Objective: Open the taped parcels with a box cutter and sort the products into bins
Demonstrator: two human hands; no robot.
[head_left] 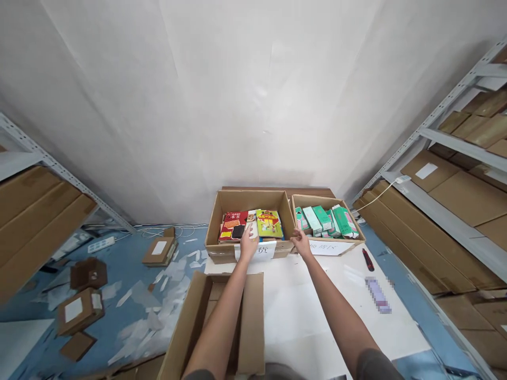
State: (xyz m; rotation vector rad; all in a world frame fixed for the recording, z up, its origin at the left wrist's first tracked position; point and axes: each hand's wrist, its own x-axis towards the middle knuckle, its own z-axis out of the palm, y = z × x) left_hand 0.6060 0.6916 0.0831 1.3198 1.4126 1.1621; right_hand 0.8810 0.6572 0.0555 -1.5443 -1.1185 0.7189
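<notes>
Found left hand (pixel 249 243) reaching over the front wall of the left carton (pixel 253 199), with fingers laid on a pale book (pixel 252 217) between a red book (pixel 233 220) and a yellow book (pixel 270 224). Cannot tell whether clamped on it. Found right hand (pixel 301 243) at the front left corner of the right carton (pixel 317 201), with fingers bent close together; cannot tell whether gripping the edge. Noted small green boxes (pixel 322 217) heaped in the right carton. Recorded a red cutter (pixel 368 259) on the white table (pixel 293 306), plus an open carton (pixel 252 316) beneath the left forearm.
</notes>
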